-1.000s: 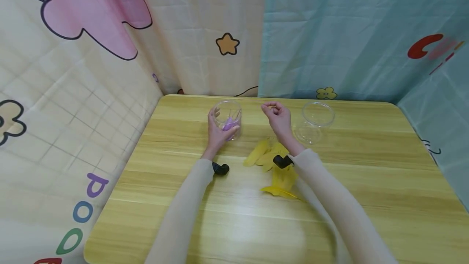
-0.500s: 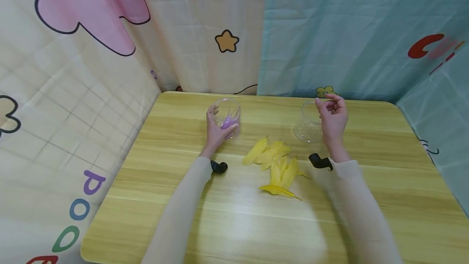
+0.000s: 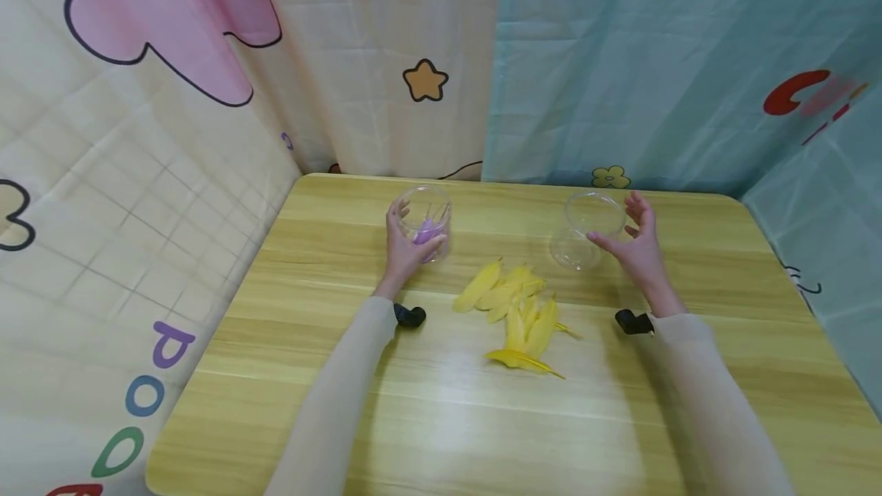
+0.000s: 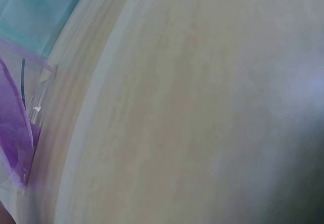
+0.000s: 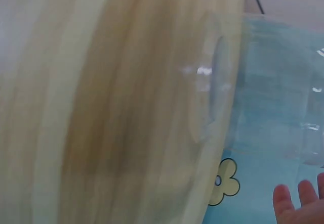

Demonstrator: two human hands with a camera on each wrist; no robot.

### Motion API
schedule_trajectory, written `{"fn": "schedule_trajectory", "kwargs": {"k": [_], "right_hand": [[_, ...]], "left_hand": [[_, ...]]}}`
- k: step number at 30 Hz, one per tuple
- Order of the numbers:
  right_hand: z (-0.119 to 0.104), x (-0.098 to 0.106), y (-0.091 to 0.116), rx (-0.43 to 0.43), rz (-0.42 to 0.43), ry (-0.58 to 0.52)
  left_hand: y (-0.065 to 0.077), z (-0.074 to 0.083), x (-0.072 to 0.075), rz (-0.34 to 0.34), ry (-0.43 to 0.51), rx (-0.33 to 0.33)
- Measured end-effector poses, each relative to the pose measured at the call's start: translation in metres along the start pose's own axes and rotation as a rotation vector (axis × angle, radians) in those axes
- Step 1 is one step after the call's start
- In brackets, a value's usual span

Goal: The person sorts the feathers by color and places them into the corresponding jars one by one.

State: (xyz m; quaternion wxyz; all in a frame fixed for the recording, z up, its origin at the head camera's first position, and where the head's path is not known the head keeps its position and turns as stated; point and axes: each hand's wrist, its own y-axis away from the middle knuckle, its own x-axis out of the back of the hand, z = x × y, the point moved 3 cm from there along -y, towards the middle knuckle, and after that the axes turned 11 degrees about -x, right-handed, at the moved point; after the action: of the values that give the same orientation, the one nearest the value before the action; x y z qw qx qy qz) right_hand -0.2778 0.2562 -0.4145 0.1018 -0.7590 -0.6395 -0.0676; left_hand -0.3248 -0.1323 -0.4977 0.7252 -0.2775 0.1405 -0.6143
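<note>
My left hand [image 3: 402, 249] grips a transparent plastic jar [image 3: 442, 214] from its left side, thumb across the front. Purple feathers [image 3: 427, 231] stand inside that jar; the left wrist view catches purple feathers [image 4: 14, 120] at its left edge. At the right, my right hand [image 3: 641, 249] is spread with nothing in it, beside a second transparent jar [image 3: 577, 251]. Its thumb tip overlaps that jar's side in the head view. From the right wrist, the second jar [image 5: 273, 87] shows nothing inside, with fingertips [image 5: 283, 197] below it.
Yellow feathers lie in a loose group on the wooden table [image 3: 413, 419], some flat [image 3: 478, 288] and one [image 3: 524, 362] across the front. A patterned curtain [image 3: 386, 121] hangs right behind the table's back edge.
My right hand has moved right from between the jars, passed in front of the second jar and opened out at its right side. The left hand stays on its jar.
</note>
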Motion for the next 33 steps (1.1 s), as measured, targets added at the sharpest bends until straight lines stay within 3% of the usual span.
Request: {"fn": "schedule_trajectory", "kwargs": {"k": [5, 13, 24, 30, 33], "right_hand": [[0.009, -0.004, 0.002, -0.011, -0.141, 0.034], [0.036, -0.008, -0.005, -0.08, -0.232, -0.031], [0.063, -0.011, -0.03, -0.036, -0.213, 0.047], [0.058, -0.013, -0.03, -0.034, -0.2, 0.059], [0.047, -0.014, -0.026, -0.044, -0.2, 0.05]], "left_hand": [[0.002, 0.001, -0.001, 0.0, -0.009, 0.019], [0.003, 0.002, -0.002, -0.002, 0.007, 0.015], [0.003, 0.0, -0.002, 0.018, 0.011, -0.027], [0.003, 0.001, -0.001, 0.002, 0.012, -0.005], [0.001, 0.012, 0.0, -0.011, 0.023, -0.016]]}}
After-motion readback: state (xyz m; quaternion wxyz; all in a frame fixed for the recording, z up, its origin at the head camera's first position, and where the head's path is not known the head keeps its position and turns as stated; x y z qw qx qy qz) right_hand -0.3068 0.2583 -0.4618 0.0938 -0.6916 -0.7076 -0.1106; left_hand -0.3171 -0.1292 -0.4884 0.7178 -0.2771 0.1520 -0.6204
